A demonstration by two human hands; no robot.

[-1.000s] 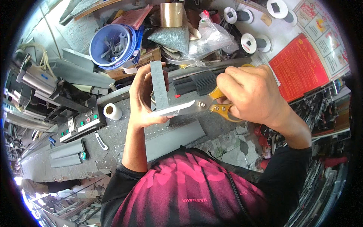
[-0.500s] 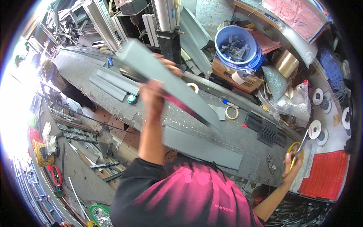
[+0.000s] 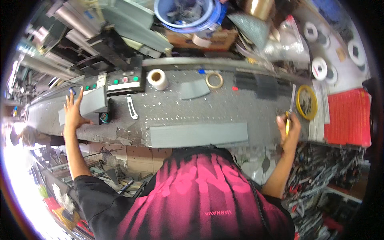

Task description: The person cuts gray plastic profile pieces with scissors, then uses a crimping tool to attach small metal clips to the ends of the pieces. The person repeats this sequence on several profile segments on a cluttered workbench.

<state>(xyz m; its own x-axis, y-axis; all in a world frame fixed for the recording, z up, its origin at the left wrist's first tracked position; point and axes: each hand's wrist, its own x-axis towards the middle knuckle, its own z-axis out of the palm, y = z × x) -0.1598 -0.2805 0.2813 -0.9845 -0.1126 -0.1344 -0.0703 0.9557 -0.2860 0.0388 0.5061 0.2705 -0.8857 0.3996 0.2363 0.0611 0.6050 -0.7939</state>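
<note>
My left hand (image 3: 74,112) is at the left of the bench, fingers spread, against a grey profile piece (image 3: 93,101) that lies by a small round teal-faced object (image 3: 104,117), perhaps a tape measure. My right hand (image 3: 291,128) is closed round a yellow-handled tool (image 3: 287,123) with a long narrow metal blade pointing away from me; its exact kind is unclear. Between my hands, a flat grey strip (image 3: 199,135) lies along the near bench edge. A white-handled utility knife (image 3: 132,107) rests right of my left hand.
Along the back stand a control box with green buttons (image 3: 126,81), a tape roll (image 3: 157,79) and a tape ring (image 3: 214,80). A yellow bowl (image 3: 307,102) of small parts sits beside the right hand's tool. Behind is a blue bucket (image 3: 185,15); a red sheet (image 3: 347,118) lies far right.
The long grey profile that my left hand held up is down on the bench at the left, and the fingers have spread. My right hand keeps the yellow-handled tool. The view has turned.
</note>
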